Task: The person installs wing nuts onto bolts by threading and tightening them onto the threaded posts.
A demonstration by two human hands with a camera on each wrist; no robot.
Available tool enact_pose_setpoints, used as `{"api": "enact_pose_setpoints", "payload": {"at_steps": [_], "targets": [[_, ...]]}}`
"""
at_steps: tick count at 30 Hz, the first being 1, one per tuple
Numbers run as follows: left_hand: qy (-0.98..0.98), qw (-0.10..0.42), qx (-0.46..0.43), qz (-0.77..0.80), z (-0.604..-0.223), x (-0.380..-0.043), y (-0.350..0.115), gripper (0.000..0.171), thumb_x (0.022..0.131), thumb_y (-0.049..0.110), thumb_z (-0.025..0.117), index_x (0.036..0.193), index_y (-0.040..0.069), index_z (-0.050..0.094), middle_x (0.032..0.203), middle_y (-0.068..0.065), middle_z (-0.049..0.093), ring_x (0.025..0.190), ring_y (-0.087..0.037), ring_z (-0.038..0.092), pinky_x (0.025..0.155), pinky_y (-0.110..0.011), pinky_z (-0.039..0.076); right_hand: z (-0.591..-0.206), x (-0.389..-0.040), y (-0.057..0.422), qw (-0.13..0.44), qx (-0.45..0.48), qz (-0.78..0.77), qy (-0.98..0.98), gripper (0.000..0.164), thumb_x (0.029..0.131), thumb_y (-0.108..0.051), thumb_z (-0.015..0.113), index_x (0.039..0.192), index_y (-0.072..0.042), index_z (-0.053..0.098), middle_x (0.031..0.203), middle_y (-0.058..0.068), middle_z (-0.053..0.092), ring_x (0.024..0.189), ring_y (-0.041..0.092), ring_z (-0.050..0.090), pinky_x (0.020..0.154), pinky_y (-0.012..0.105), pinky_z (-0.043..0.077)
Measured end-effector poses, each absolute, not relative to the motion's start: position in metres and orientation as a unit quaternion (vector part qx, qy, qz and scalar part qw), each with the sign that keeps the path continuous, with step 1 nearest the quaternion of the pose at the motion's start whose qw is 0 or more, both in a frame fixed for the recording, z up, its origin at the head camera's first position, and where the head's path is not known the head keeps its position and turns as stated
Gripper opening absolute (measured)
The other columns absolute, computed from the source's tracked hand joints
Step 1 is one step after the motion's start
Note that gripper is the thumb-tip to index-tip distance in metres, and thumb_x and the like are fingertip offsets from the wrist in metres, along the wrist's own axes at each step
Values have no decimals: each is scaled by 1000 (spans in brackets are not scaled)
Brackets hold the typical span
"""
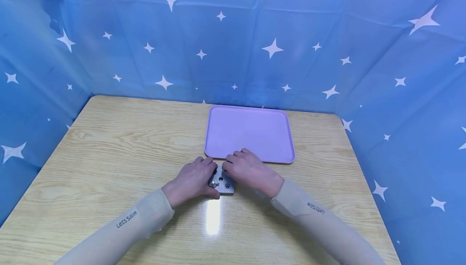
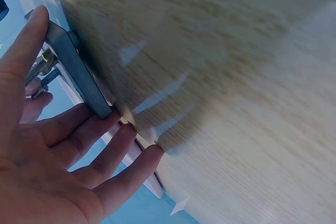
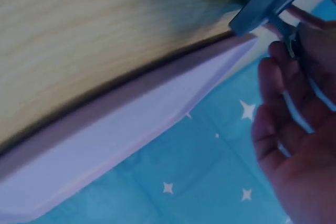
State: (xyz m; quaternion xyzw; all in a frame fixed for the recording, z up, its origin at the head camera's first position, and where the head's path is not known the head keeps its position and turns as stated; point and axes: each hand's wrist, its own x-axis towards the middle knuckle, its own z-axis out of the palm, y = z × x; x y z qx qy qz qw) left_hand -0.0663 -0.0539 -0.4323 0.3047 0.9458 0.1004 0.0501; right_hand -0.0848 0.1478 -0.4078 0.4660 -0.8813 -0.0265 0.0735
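A small grey metal block [image 1: 223, 189] with round holes in its top lies on the table just in front of the tray. My left hand [image 1: 191, 179] grips it from the left, with the thumb on its near edge and fingers at the far edge, as the left wrist view shows. Threaded screws [image 2: 47, 77] stand up from the block, one bearing a wing-shaped metal piece. Over the block's far right corner, my right hand [image 1: 251, 171] pinches the top of an upright screw [image 3: 285, 29]; its fingertips partly hide the head.
A lilac tray [image 1: 251, 131] lies right behind the hands, near the table's back edge. The wood-grain table [image 1: 127, 147] extends to both sides. A blue curtain with white stars [image 1: 240, 66] hangs around the back and sides.
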Motion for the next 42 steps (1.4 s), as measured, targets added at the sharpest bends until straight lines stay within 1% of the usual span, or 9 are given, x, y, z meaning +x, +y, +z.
{"api": "enact_pose_setpoints", "payload": {"at_steps": [3, 9, 13, 18, 23, 26, 30, 36, 42], "targets": [[946, 48, 304, 101, -432, -66, -54, 70, 55, 65, 82, 95, 12, 60, 87, 4, 50, 77, -18, 48, 52, -29, 41, -410, -83, 143, 52, 422, 17, -905, 13, 92, -24, 64, 85, -13, 66, 75, -4, 60, 64, 12, 52, 60, 29, 43], [946, 46, 305, 99, -432, -66, -54, 70, 56, 64, 82, 95, 11, 60, 87, 3, 50, 77, -17, 48, 52, -29, 41, -414, -79, 137, 37, 357, 84, -929, 18, 91, -16, 63, 75, -11, 58, 63, -5, 48, 53, 8, 44, 50, 26, 41], [946, 48, 305, 99, -431, -65, -54, 70, 56, 63, 82, 96, 10, 61, 88, 2, 51, 78, -18, 49, 53, -30, 42, -415, -77, 136, 30, 337, 99, -936, 16, 91, -19, 63, 79, -10, 60, 64, -4, 51, 54, 9, 45, 50, 27, 41], [945, 43, 310, 99, -431, -65, -53, 71, 56, 64, 82, 96, 9, 61, 89, 1, 53, 79, -20, 52, 55, -32, 44, -405, -78, 143, -11, 330, 77, -941, 31, 92, -39, 61, 106, -12, 64, 88, -2, 63, 73, 14, 56, 66, 34, 46], [946, 49, 304, 97, -432, -65, -53, 71, 56, 64, 82, 98, 10, 61, 89, 2, 52, 81, -19, 51, 55, -31, 44, -391, -83, 156, -18, 451, 20, -892, 29, 90, -25, 67, 118, -20, 66, 119, -6, 62, 106, 16, 55, 83, 39, 46], [947, 54, 302, 98, -432, -66, -53, 72, 56, 64, 82, 100, 11, 62, 89, 3, 52, 82, -19, 50, 55, -30, 43, -391, -85, 160, -9, 504, -14, -864, 33, 89, -16, 70, 121, -24, 67, 127, -10, 60, 113, 15, 52, 86, 37, 44], [947, 55, 303, 95, -433, -66, -52, 71, 56, 64, 82, 99, 11, 62, 89, 3, 51, 82, -19, 50, 55, -30, 42, -397, -86, 161, 16, 511, -43, -858, 28, 89, -14, 68, 115, -25, 69, 120, -12, 62, 108, 14, 52, 87, 38, 41], [947, 51, 305, 92, -433, -66, -53, 69, 56, 65, 81, 95, 12, 60, 87, 3, 50, 80, -19, 50, 55, -30, 42, -404, -85, 156, 51, 485, -51, -871, 12, 90, -19, 67, 100, -24, 70, 102, -10, 67, 97, 15, 54, 85, 38, 40], [947, 50, 303, 93, -432, -66, -53, 70, 56, 65, 81, 96, 11, 60, 87, 3, 50, 80, -19, 50, 55, -30, 42, -410, -83, 150, 79, 458, -41, -885, 4, 89, -24, 68, 92, -22, 69, 91, -8, 66, 91, 17, 53, 81, 40, 40]]}}
